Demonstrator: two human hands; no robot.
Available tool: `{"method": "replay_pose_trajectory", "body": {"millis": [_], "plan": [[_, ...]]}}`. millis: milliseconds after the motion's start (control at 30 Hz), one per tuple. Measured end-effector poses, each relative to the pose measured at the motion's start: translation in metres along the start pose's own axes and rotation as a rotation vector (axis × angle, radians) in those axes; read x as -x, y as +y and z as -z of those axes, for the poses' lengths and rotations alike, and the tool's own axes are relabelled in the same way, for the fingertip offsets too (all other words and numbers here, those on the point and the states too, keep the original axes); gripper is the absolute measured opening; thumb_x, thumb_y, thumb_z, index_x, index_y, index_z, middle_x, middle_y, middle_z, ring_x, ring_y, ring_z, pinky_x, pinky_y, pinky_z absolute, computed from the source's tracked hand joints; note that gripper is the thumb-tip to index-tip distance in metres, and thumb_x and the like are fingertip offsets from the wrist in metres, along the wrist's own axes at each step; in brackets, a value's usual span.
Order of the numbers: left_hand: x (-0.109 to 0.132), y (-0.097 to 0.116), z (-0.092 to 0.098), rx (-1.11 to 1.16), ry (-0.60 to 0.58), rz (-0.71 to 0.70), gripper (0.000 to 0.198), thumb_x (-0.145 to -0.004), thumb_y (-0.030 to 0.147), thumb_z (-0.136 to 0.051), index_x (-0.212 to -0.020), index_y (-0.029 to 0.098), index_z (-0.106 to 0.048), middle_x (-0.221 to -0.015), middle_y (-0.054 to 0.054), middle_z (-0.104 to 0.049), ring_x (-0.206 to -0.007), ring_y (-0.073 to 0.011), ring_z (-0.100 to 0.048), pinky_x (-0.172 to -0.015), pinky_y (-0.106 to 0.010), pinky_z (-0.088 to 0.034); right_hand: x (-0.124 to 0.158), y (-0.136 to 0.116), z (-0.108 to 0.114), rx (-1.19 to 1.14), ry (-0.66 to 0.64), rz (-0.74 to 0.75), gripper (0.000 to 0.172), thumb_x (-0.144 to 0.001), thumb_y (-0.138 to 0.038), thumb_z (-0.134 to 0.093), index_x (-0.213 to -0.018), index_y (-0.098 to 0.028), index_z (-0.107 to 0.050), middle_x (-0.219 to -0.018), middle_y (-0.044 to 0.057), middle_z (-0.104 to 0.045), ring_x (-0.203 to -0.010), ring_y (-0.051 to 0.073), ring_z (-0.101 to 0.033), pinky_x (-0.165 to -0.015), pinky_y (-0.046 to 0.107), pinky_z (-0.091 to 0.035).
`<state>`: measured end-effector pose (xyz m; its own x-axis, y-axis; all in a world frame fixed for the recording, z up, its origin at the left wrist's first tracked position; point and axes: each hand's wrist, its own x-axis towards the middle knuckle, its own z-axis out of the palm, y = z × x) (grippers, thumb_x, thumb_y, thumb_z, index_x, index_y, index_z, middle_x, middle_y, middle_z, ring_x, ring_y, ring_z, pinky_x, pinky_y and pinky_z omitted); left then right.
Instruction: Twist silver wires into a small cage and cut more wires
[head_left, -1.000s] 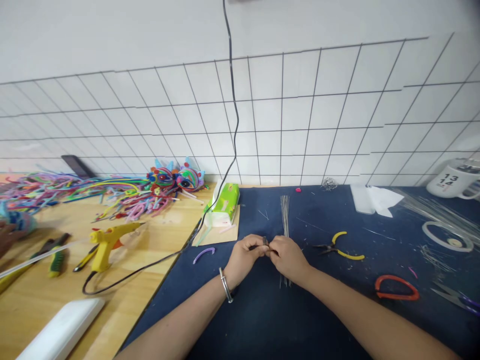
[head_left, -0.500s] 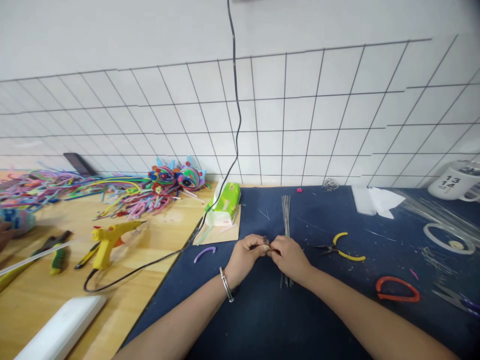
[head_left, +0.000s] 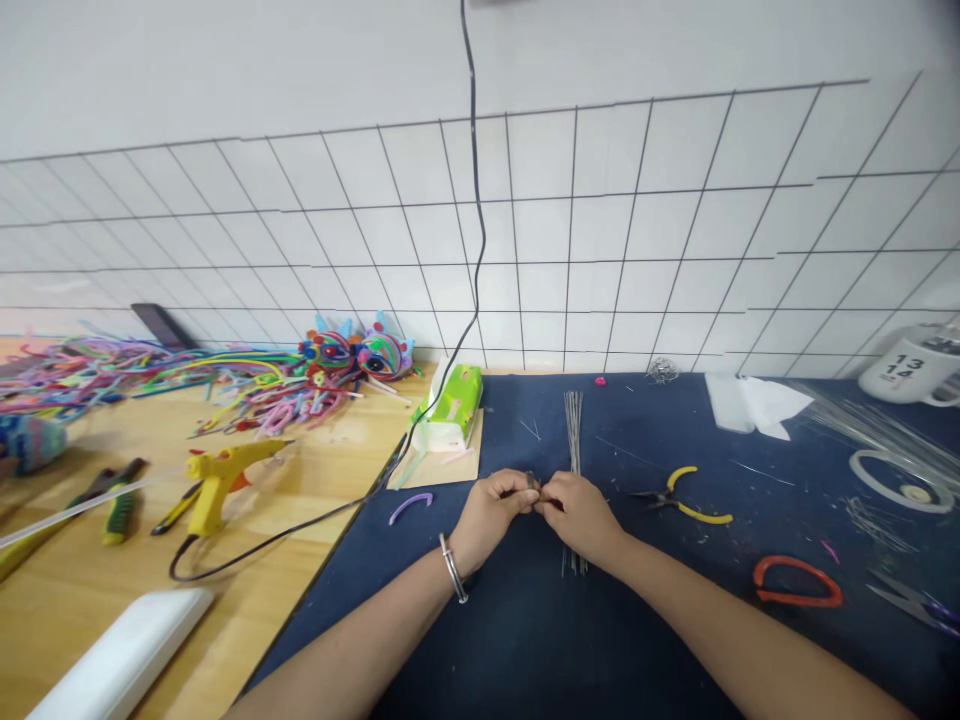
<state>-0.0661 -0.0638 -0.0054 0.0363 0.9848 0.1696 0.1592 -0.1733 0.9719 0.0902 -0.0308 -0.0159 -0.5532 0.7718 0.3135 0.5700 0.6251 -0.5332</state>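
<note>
My left hand [head_left: 487, 515], with a bracelet [head_left: 452, 568] at its wrist, is closed in a pinch on a small dark brownish piece [head_left: 531, 481] whose kind I cannot make out. Fingertip to fingertip with it, my right hand [head_left: 581, 515] is also closed, and whatever it pinches is hidden. A bundle of thin metal wires [head_left: 573, 425] lies lengthwise on the dark blue mat [head_left: 480, 650], passing beneath my right hand. To the right of that hand rest yellow-handled pliers [head_left: 679, 497]. A curved purple strip [head_left: 410, 507] lies left of my left hand.
A yellow glue gun [head_left: 221, 485], its black cord, and a white box [head_left: 124, 650] occupy the wooden table at left. Colourful pipe cleaners [head_left: 180, 375] and a green tissue pack [head_left: 456, 395] sit further back. At right are an orange handle [head_left: 796, 580], scissors [head_left: 911, 600], loose wires and a mug [head_left: 907, 368].
Both hands hold almost the same pose over the mat. The whole view has shifted very slightly; at the far left edge, another person's hand has moved a little further out of view.
</note>
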Motion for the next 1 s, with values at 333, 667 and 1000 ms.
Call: {"method": "replay_pose_trajectory", "body": {"millis": [333,667,1000], "plan": [[0.0001,-0.0007,-0.0005,-0.001,-0.005,0.006,0.018,-0.072,0.025,-0.059,-0.058,0.013,-0.057,-0.071,-0.003,-0.06,-0.073,-0.0141,-0.054,-0.071,-0.025,-0.04,-0.0007,-0.002,-0.0007,0.003,0.018,0.003,0.012,-0.073,-0.013,-0.05,-0.061,-0.016,-0.051,-0.066,-0.001,-0.049,-0.066,0.01,-0.045,-0.063,0.022,-0.032],[-0.0012,-0.0044,0.0002,-0.037,-0.043,0.027,0.019,-0.075,0.026,-0.055,-0.061,0.014,-0.054,-0.07,-0.002,-0.059,-0.07,-0.0133,-0.054,-0.068,-0.025,-0.04,0.0004,-0.0013,-0.0026,0.019,0.04,0.01,0.015,-0.071,-0.013,-0.05,-0.058,-0.016,-0.045,-0.063,-0.002,-0.046,-0.062,0.009,-0.042,-0.06,0.021,-0.029],[-0.0016,-0.0047,-0.0014,-0.167,0.007,-0.062,0.018,-0.075,0.022,-0.054,-0.058,0.016,-0.053,-0.073,-0.002,-0.059,-0.076,-0.0143,-0.054,-0.074,-0.026,-0.039,-0.0008,0.0006,-0.0031,-0.007,0.018,0.032,0.016,-0.075,-0.014,-0.051,-0.06,-0.016,-0.053,-0.066,-0.001,-0.05,-0.066,0.01,-0.046,-0.063,0.021,-0.032]]}}
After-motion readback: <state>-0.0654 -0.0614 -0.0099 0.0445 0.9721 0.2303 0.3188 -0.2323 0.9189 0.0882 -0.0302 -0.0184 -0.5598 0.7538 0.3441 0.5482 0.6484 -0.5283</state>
